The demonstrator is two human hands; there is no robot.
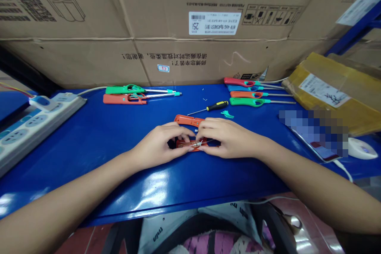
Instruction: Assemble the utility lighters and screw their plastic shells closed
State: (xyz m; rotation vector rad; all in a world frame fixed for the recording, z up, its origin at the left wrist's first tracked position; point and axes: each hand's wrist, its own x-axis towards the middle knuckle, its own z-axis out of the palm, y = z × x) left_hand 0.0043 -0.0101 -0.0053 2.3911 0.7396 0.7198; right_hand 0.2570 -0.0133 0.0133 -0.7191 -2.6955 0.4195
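Note:
Between my two hands lies an open orange lighter half (188,145), with a clear inner tank and a small metal part showing in it. My left hand (157,145) has thumb and fingers closed around the half's left end. On its right end, my right hand (229,139) has its thumb and fingertips closed by the metal part; its fingers hide what they pinch. Just behind, the other orange shell half (186,120) rests on the table. Beyond it are a black-and-yellow screwdriver (218,106) and a loose teal trigger piece (228,114).
Green (125,89) and orange (116,99) stick lighters lie at back left. Several more, including a red one (238,82), lie at back right. A power strip (44,115) borders the left; a phone (315,139) and yellow parcel (336,91) the right. Cardboard (104,63) stands behind.

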